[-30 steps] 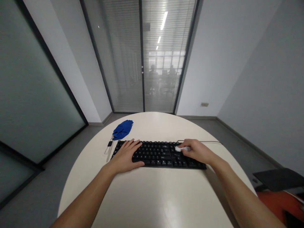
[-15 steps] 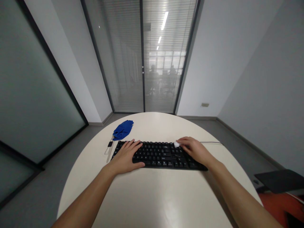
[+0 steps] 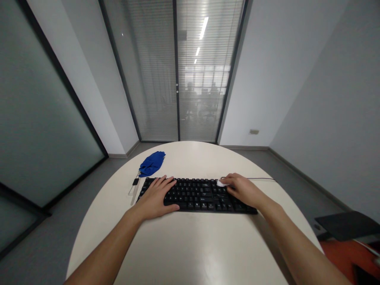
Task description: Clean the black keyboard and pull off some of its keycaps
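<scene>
A black keyboard (image 3: 196,194) lies flat on the round white table (image 3: 184,245). My left hand (image 3: 154,198) rests over the keyboard's left end, fingers stretched across the keys and thumb along the near edge, holding nothing. At the upper right part of the keys, my right hand (image 3: 242,190) pinches a small white wad (image 3: 220,183), perhaps tissue or cotton. The wad touches or hovers just over the keys; I cannot tell which. My right palm and fingers hide some of the keys at that end.
Beyond my left hand lies a crumpled blue cloth (image 3: 152,164). A pale stick (image 3: 135,194) and a small black clip-like piece (image 3: 135,181) with a thin loop are beside the keyboard. A dark cable (image 3: 264,178) runs right. An orange-red chair (image 3: 341,253) stands lower right.
My right hand has shifted the white wad slightly toward me over the keys. My left hand stays on the keyboard. The whole view has moved a little.
</scene>
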`<state>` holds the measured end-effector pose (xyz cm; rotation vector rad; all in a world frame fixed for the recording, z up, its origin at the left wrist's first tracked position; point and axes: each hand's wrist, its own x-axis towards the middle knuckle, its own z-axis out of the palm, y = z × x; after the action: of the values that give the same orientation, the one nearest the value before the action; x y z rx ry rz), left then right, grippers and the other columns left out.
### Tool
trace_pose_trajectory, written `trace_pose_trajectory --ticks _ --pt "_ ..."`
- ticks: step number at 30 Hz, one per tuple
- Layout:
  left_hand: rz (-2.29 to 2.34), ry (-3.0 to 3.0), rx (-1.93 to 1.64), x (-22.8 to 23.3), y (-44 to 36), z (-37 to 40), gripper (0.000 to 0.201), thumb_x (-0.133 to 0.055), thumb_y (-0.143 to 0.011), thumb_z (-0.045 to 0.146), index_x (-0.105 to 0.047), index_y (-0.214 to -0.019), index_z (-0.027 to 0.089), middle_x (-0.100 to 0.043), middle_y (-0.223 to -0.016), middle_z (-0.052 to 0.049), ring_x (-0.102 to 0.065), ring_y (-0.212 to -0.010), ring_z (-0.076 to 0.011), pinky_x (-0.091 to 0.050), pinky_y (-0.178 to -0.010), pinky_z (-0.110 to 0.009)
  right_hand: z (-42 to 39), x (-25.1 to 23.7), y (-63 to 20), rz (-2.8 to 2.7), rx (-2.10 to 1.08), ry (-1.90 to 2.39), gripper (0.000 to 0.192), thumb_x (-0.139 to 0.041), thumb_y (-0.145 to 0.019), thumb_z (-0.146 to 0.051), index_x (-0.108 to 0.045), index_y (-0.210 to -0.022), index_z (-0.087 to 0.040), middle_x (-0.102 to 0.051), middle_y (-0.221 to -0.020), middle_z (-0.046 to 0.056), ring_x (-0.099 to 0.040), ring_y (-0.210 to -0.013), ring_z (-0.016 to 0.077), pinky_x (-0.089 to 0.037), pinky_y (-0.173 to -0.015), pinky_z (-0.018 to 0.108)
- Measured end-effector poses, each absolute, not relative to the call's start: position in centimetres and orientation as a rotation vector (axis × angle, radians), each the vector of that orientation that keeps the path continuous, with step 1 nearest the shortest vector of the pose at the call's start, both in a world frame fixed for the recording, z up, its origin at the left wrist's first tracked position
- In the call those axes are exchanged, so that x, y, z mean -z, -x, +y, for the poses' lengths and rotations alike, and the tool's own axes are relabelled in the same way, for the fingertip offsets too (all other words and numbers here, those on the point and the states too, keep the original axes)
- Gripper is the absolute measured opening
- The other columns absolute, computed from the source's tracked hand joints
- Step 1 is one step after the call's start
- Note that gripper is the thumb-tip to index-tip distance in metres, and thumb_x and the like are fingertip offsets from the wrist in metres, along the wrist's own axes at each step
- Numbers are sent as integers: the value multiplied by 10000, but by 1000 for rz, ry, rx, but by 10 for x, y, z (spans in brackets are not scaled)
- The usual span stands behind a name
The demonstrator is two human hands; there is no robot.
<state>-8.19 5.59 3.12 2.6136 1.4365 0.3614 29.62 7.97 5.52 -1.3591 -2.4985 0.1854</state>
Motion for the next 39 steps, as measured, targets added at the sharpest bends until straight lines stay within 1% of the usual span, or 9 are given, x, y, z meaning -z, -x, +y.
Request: trace_pose_trajectory --ticks 6,12,16,20,23,26,28,32,39 --pt "1441 -2616 -346 -34 81 56 872 -581 -820 721 -367 -1523 250 -311 -1608 -70 -239 -1488 -351 -187 -1221 -539 72 -68 -292 -2566 -115 1388 404 -526 -817 -84 -740 -1126 -233 -738 -1071 73 -662 -1014 252 -502 -919 360" --pt "1432 -2608 -365 -32 82 56 879 -589 -811 725 -369 -1522 258 -318 -1606 -64 -244 -1486 -351 -187 -1222 -534 69 -73 -287 -2623 -68 1351 392 -551 -775 -79 -775 -1043 -257 -733 -1011 77 -669 -945 241 -511 -843 325" --pt "1430 -2606 -378 -32 82 57 878 -600 -805 723 -374 -1519 264 -323 -1604 -60 -247 -1485 -350 -195 -1220 -530 65 -76 -284 -2626 -141 1376 370 -557 -742 -95 -791 -989 -241 -741 -970 72 -684 -900 241 -517 -815 321" --pt "1436 -2601 -371 -33 82 57 883 -600 -798 735 -387 -1512 260 -330 -1600 -63 -251 -1484 -350 -193 -1220 -537 63 -79 -287 -2624 -250 1341 375 -551 -712 -88 -794 -947 -249 -755 -967 39 -692 -896 225 -521 -819 303" --pt "1444 -2601 -358 -33 82 57 882 -605 -801 726 -385 -1514 254 -324 -1603 -61 -250 -1485 -347 -194 -1221 -533 67 -77 -292 -2538 -220 1273 380 -539 -766 -101 -776 -1022 -253 -751 -1011 38 -685 -936 215 -522 -876 319" --pt "1449 -2603 -351 -34 82 57 886 -609 -802 720 -384 -1515 246 -320 -1605 -60 -248 -1485 -345 -195 -1222 -529 75 -66 -297 -2397 -88 1251 390 -501 -859 -128 -730 -1157 -233 -724 -1150 65 -653 -1066 237 -502 -978 391" --pt "1446 -2604 -348 -34 82 57 894 -604 -801 728 -381 -1517 242 -318 -1605 -61 -242 -1487 -345 -195 -1223 -527 82 -55 -300 -2359 -68 1250 389 -484 -894 -137 -711 -1194 -233 -711 -1199 63 -639 -1104 244 -497 -1003 421" --pt "1432 -2597 -365 -33 82 56 890 -594 -804 735 -375 -1521 256 -314 -1607 -59 -237 -1489 -349 -193 -1220 -538 87 -42 -303 -2401 -162 1281 373 -483 -902 -142 -719 -1175 -235 -723 -1174 60 -654 -1083 242 -514 -984 423" --pt "1415 -2593 -398 -31 83 57 877 -612 -803 717 -363 -1524 286 -312 -1608 -56 -238 -1489 -347 -179 -1220 -543 81 -58 -299 -2481 -192 1319 416 -521 -811 -83 -746 -1120 -246 -737 -1109 61 -666 -1026 240 -514 -944 381"
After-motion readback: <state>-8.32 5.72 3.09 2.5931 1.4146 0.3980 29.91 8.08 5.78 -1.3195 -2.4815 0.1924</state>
